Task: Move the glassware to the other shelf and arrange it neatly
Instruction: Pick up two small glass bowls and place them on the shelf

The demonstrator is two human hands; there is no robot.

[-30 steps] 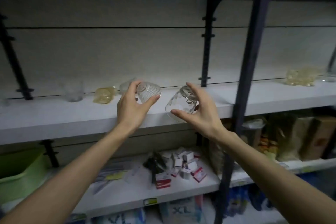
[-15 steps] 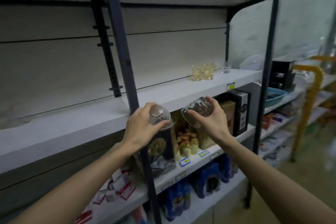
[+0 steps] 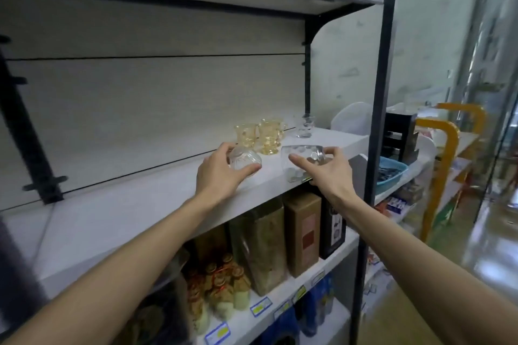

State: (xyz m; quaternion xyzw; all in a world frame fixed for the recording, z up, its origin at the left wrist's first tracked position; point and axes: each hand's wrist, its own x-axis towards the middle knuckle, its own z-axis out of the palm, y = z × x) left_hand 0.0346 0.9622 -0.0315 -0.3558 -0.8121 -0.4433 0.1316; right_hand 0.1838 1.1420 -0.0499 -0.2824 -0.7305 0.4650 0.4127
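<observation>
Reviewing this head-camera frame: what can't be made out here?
- Ribbed glass: whether it rests on the shelf, hidden by the left hand.
- Clear tumbler: its base, covered by the right hand.
- Price tags: print blurred, too small.
- Top shelf: contents cut off by the frame's upper edge.

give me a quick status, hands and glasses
Left hand grip on ribbed glass, over the shelf. Right hand grip on clear glass, at shelf edge. Amber cups just behind; small clear glass further back.
</observation>
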